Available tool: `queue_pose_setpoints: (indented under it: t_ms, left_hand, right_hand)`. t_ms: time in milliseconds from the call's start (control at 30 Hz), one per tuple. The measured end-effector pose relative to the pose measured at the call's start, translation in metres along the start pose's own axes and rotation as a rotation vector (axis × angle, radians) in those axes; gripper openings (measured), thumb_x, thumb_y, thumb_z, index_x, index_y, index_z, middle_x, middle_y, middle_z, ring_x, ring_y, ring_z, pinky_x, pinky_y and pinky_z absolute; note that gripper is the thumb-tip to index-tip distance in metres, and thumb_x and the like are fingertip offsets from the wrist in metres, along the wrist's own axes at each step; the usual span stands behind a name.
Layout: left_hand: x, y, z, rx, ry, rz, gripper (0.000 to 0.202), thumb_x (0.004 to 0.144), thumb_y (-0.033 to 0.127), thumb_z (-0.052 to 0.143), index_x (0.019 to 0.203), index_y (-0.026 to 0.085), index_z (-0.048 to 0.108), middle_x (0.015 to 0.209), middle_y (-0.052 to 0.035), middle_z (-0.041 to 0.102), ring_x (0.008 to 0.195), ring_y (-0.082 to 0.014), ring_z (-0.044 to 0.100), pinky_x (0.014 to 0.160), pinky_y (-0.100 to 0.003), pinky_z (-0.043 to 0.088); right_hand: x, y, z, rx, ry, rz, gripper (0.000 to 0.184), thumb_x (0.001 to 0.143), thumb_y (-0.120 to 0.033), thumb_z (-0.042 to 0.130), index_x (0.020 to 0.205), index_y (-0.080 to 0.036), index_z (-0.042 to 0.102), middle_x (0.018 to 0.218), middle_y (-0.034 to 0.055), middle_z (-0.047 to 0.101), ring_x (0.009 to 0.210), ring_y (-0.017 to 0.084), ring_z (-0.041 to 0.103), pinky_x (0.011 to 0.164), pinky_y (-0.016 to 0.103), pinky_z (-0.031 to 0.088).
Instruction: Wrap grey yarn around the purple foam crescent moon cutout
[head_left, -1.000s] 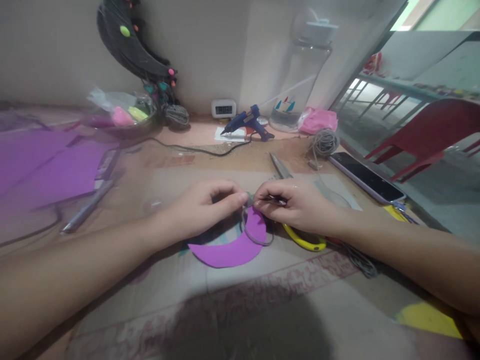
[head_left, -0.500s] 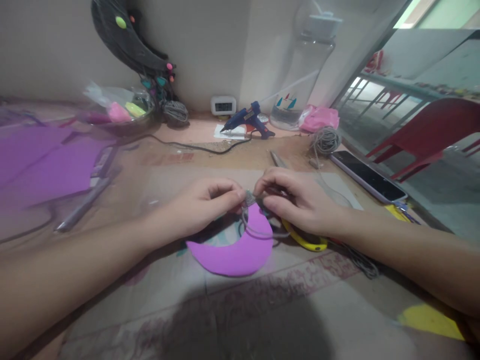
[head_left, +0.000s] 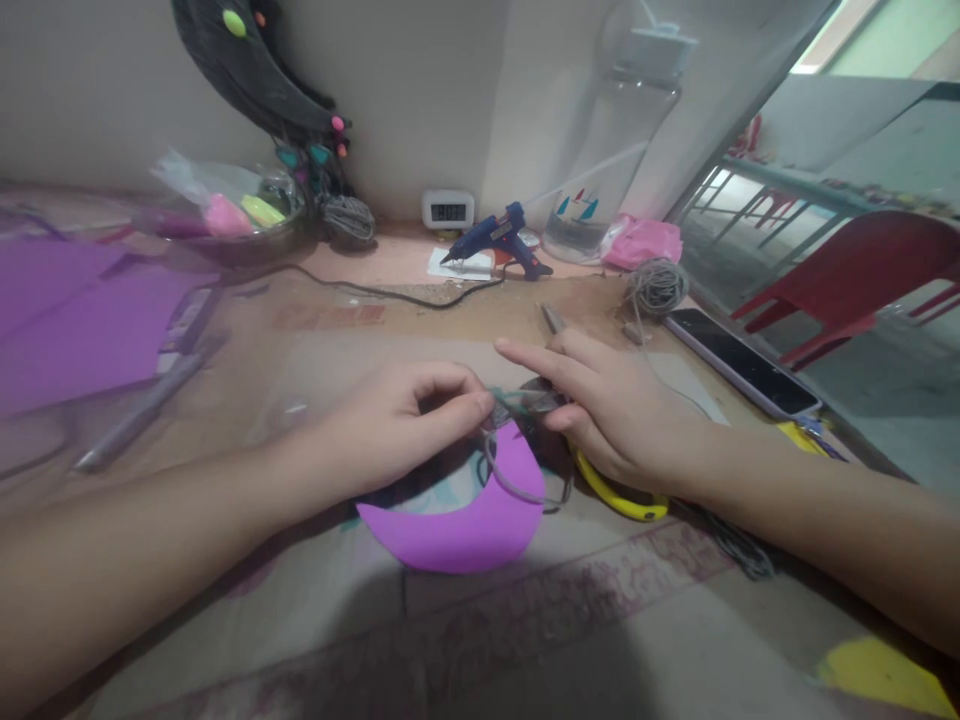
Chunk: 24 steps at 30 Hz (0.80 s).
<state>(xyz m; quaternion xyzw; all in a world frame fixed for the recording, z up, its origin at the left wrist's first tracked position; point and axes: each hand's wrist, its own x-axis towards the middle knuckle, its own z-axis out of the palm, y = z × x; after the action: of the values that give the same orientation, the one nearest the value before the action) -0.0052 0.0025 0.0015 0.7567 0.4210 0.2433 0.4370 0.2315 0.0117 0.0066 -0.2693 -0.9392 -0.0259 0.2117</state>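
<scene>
My left hand (head_left: 442,410) pinches the upper tip of a purple crescent cutout (head_left: 465,535), where grey yarn is wrapped round it. A loop of the grey yarn (head_left: 517,490) hangs over the crescent's right side. Just right of the tip is my right hand (head_left: 600,400), its index finger stretched out and its thumb apart. Strands by its fingertips are blurred, and its lower fingers are partly hidden. Under the right hand lie scissors with a yellow handle (head_left: 626,500), their blade tip showing beyond the knuckles.
Farther back are a blue glue gun (head_left: 491,238), a small digital clock (head_left: 448,210), a clear bottle (head_left: 611,150) and a ball of grey yarn (head_left: 658,287). A phone (head_left: 742,360) lies at the right edge. Purple sheets (head_left: 75,310) and a bowl (head_left: 247,245) are at left.
My right hand's fingers have come apart from the crescent's tip, and the index finger now stretches out. The left hand keeps its pinch. The view has shifted slightly.
</scene>
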Motion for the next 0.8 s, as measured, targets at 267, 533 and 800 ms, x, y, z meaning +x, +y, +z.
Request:
queue_pose_setpoints:
  t_ms: [267,533,800]
  left_hand:
    - [0.0005,0.0013,0.0002,0.013,0.008,-0.018,0.032,0.092,0.038,0.047,0.068,0.018,0.057,0.062,0.0043,0.052,0.060,-0.0107,0.048,0.056,-0.023,0.036]
    - [-0.0004,0.0039,0.0001,0.055,0.040,-0.015,0.029,0.091,0.034,0.048,0.067,0.018,0.057,0.060,0.0046,0.051,0.058,-0.0099,0.046,0.055,-0.022,0.035]
    - [-0.0004,0.0010,-0.0002,0.021,0.016,-0.047,0.031,0.090,0.038,0.048,0.069,0.019,0.058,0.062,0.0027,0.054,0.061,-0.0120,0.049,0.055,-0.023,0.036]
  right_hand:
    - [0.0015,-0.0012,-0.0023,0.095,0.064,-0.007,0.022,0.097,-0.030,0.049,0.110,-0.014,0.059,0.091,0.0077,0.067,0.080,0.018,0.058,0.071,0.030,0.043]
    - [0.0032,-0.0023,-0.0026,0.032,-0.010,-0.065,0.023,0.098,-0.025,0.047,0.111,-0.014,0.063,0.088,0.0077,0.069,0.079,0.017,0.060,0.070,0.029,0.041]
    - [0.0038,-0.0036,-0.0028,0.007,-0.042,-0.078,0.024,0.098,-0.025,0.046,0.109,-0.013,0.064,0.086,0.0085,0.070,0.078,0.019,0.061,0.068,0.031,0.041]
